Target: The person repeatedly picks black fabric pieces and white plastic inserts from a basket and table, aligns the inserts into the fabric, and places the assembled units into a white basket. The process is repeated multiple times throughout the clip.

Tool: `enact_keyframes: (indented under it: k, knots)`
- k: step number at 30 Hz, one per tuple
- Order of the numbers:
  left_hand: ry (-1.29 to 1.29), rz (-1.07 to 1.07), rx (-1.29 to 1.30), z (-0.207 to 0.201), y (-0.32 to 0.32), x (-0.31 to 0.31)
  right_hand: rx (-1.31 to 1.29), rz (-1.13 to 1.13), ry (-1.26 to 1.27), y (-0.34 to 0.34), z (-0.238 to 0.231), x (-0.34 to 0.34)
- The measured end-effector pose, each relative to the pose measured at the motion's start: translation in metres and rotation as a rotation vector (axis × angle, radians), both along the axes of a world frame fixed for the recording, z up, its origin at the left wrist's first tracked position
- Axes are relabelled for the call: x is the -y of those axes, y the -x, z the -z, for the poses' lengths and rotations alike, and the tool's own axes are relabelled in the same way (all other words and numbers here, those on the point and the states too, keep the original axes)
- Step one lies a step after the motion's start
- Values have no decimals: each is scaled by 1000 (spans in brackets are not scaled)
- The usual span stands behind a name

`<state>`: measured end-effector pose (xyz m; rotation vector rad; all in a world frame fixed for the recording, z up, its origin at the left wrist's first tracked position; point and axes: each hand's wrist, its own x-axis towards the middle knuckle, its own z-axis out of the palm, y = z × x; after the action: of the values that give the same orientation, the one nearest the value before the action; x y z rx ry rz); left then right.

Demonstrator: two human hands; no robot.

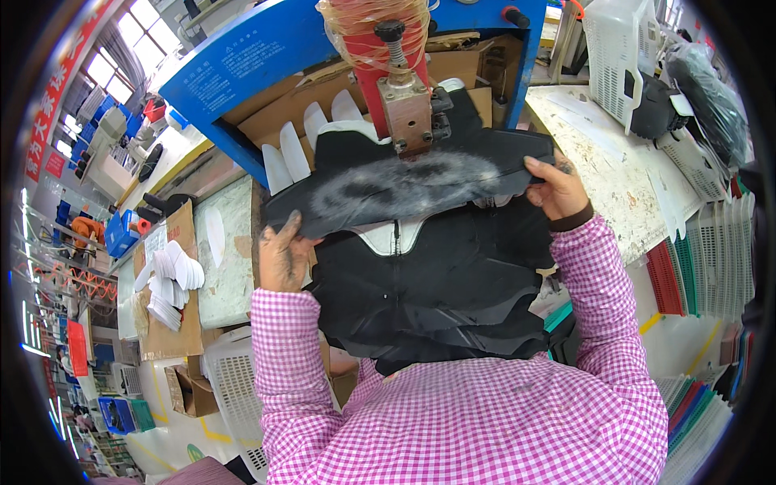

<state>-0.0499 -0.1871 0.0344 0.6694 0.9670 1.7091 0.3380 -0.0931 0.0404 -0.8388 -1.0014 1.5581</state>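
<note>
A curved black panel (420, 190) with whitish, chalky smudges stretches beneath the metal head (408, 109) of the machine. My left hand (284, 255) pinches its left end between thumb and fingers. At the other end, my right hand (559, 190) grips the edge with the thumb on top. Whether the head touches the panel I cannot tell. Below it, a stack of black fabric pieces (428, 295), some with white lining, lies in front of my body. Another black piece with a white edge (347, 145) shows behind the panel.
The blue machine frame (218, 73) surrounds a cardboard-lined recess where white tongue-shaped pieces (293, 149) stand. More white pieces (174, 271) lie on cardboard at left. A worn table (614, 162) at right bears a white basket (618, 61); stacked colored baskets (699, 263) stand below.
</note>
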Motion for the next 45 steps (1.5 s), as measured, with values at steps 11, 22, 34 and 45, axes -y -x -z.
enact_keyframes:
  k: [11,22,34,45]
  knots:
    - [-91,205,32,12,-30,25,115,31,-49,-64,-3,69]
    - [685,-153,-698,83,46,88,866,983,-190,-295,83,43]
    - [674,-206,-782,20,18,92,2376,1031,-10,-455,159,33]
    - [141,22,-665,-59,-35,110,754,844,-354,-306,29,101]
